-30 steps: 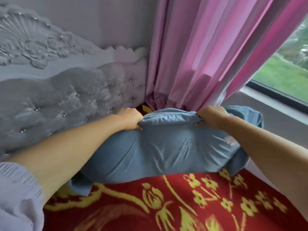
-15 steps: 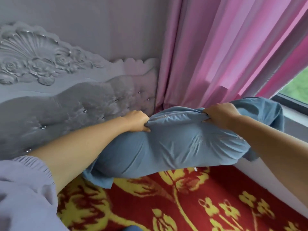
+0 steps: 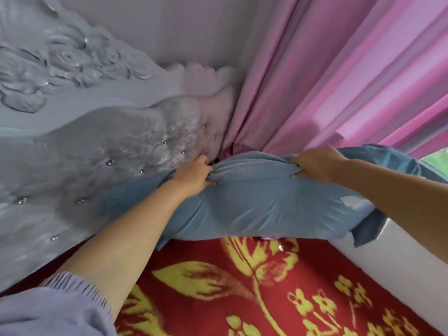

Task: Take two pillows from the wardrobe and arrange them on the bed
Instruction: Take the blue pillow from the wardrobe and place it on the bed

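A blue pillow (image 3: 254, 204) lies crosswise at the head of the bed, on the red blanket with yellow flowers (image 3: 254, 294). Its far edge is up against the grey tufted headboard (image 3: 101, 170) and the pink curtain. My left hand (image 3: 191, 175) pinches the pillow's upper edge near its left part. My right hand (image 3: 315, 163) grips the same edge further right. The pillow's right corner hangs over the white bed side. Only this one pillow is in view.
The pink curtain (image 3: 327, 81) hangs at the back right, its folds meeting the headboard corner. A white bed frame edge (image 3: 400, 258) runs down the right side. A strip of window shows at the far right. The carved headboard top (image 3: 60, 69) fills the upper left.
Both hands have pushed the pillow further toward the headboard corner, and the camera has leaned in and tilted. The grip on the pillow's top edge is unchanged.
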A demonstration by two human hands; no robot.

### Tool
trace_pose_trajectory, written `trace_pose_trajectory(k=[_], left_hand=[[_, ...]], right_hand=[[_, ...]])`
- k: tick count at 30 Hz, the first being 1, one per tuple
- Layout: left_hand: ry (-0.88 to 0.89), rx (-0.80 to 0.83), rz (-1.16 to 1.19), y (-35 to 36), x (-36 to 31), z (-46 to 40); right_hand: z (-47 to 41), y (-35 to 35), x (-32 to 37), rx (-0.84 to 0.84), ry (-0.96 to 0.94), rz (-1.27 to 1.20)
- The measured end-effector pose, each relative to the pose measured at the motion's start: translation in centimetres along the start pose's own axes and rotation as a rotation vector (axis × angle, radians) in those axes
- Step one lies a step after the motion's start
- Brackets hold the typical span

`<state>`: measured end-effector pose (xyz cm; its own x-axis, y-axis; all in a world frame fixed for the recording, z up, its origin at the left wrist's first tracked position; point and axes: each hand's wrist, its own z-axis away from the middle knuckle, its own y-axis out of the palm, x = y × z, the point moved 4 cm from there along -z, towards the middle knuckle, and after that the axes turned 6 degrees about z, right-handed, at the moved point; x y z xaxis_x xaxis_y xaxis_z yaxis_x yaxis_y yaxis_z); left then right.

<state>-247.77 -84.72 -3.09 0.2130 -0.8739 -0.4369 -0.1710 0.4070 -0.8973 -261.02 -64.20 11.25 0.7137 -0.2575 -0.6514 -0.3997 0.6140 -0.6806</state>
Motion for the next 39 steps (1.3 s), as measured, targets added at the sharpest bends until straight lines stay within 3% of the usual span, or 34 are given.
trace_pose_trajectory(k=[8,15,21,26,30,35,39], left_hand=[[-0.178,0.029,0.217,4.6,7.2,-0.7],[-0.257,0.101,0.305,5.9,7.4,-1.2],[-0.297,0.188,0.336,3.9,4.2,-3.0],[-0.281,0.237,0.338,1.4,0.5,-6.9],[-0.382,0.271,0.360,1.7,0.1,-9.5],[-0.552,0.321,0.362,8.0,4.2,-10.7],[-0.800,0.138,0.206,14.7,9.2,-11.7]], right_hand=[[-8.6,-0.1,4.0,-0.004,-0.091,0.046],[-12.2,1.1,3.3,-0.008,-0.126,0.049],[-13.5,2.0,-1.2,0.117,-0.165,-0.049],[-14.5,3.0,-7.3,0.135,-0.154,-0.172],[-17.4,4.0,-9.5,0.107,-0.196,-0.194],[-26.0,7.9,-4.9,0.148,-0.400,-0.129],[-35.8,13.0,2.4,0.013,-0.490,-0.094]])
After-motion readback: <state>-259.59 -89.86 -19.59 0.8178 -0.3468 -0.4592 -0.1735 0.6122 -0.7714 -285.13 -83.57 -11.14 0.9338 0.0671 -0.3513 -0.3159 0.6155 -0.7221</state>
